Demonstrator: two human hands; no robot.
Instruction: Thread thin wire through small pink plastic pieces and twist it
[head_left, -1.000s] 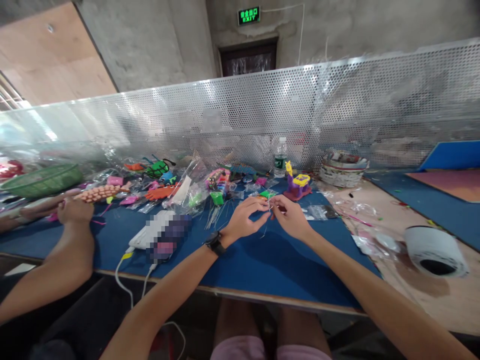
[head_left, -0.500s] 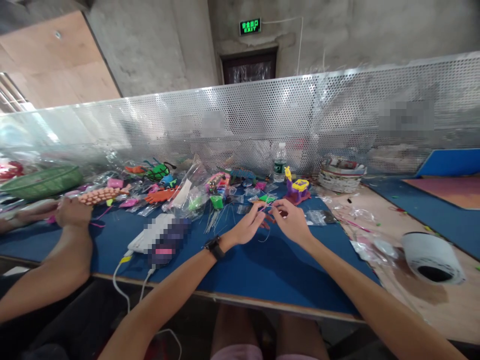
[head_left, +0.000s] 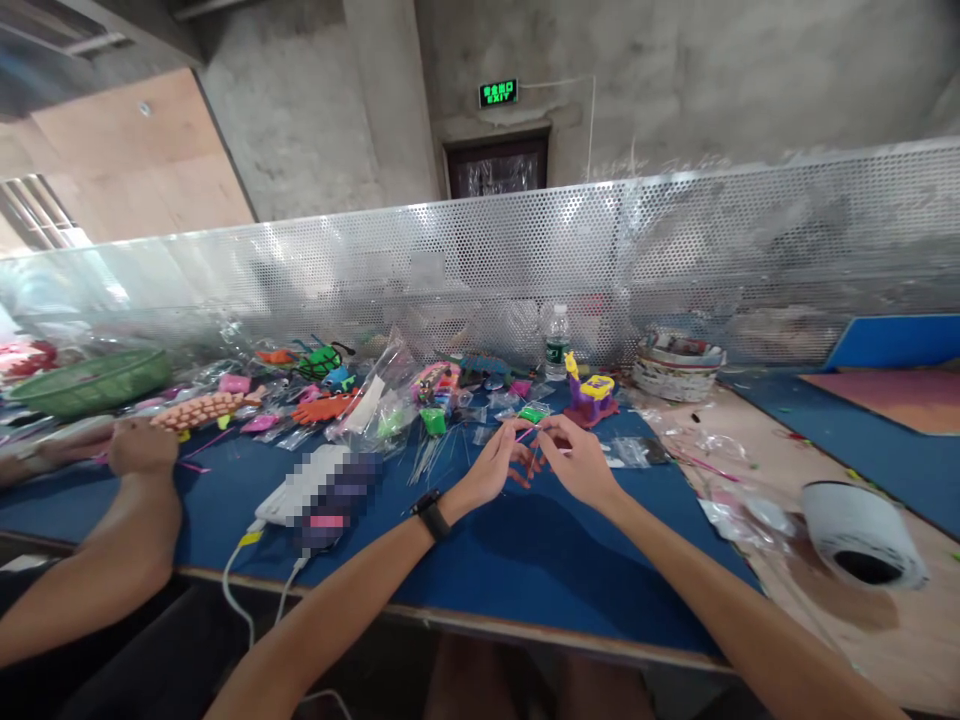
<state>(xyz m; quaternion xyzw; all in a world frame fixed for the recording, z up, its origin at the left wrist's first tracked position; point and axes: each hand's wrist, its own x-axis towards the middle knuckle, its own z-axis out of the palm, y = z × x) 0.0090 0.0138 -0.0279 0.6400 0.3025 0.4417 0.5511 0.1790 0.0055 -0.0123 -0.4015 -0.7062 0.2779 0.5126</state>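
Above the blue table mat [head_left: 510, 580], my left hand [head_left: 491, 468] and my right hand [head_left: 581, 462] face each other with their fingertips pinched almost together. Between them runs a thin pink strand [head_left: 528, 433], gripped by both; whether it is clay or coated wire I cannot tell. A dark watch [head_left: 431, 515] circles my left wrist. Just beyond the fingers lies a bright green lump [head_left: 534, 412]. Behind my right hand stands a purple and yellow figure [head_left: 592, 392], apparently of modelling clay.
At left, a co-worker's hand [head_left: 142, 447] is beside an orange scaly figure [head_left: 199, 410]. Thin wires [head_left: 431, 455], a white power bank [head_left: 304, 485] with cables, a water bottle [head_left: 557, 345], a paper-wrapped basket [head_left: 679, 368] and a white dome-shaped device [head_left: 862, 530] surround my hands.
The view has tilted up slightly, so the scene sits lower. My hands stay pinched together; the loose thin end that hung below them is less visible now.
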